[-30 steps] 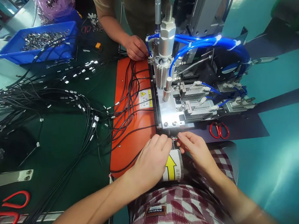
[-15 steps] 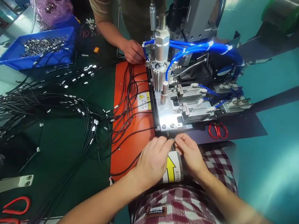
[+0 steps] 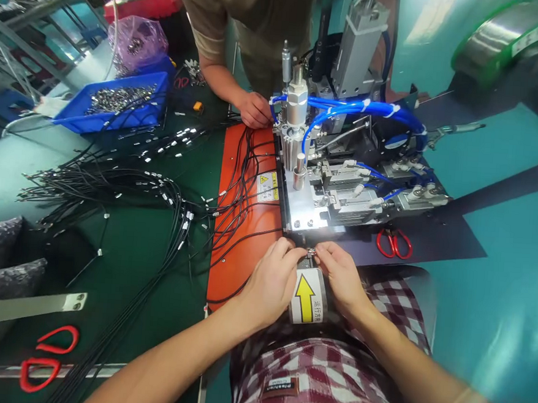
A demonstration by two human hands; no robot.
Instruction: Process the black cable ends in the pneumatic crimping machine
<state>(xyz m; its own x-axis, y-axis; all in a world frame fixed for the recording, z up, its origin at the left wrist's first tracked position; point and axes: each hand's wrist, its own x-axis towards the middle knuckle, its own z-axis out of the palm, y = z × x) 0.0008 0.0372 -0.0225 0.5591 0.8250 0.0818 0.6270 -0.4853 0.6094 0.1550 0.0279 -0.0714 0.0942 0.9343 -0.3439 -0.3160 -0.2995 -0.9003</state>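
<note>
My left hand point(image 3: 270, 278) and my right hand point(image 3: 344, 279) meet fingertip to fingertip at the near edge of a metal press machine point(image 3: 334, 194). Both pinch a small metal fitting point(image 3: 311, 252) on the end of a black cable point(image 3: 239, 288) that loops back over the orange plate point(image 3: 239, 236). Just below my fingers sits a white label with a yellow arrow point(image 3: 306, 297). Across the machine, another person's hand point(image 3: 253, 109) rests at its far corner by the blue air hoses point(image 3: 363, 107).
Several black cables with metal ferrules point(image 3: 127, 185) spread over the green mat to the left. A blue tray of metal parts point(image 3: 114, 101) stands at the back left. Red scissors point(image 3: 48, 358) lie near left; a smaller red pair point(image 3: 394, 243) lies right of the machine.
My two hands have closed together on the small fitting at the machine's near edge. The view has tilted up and back, so more of the bench and the other person shows.
</note>
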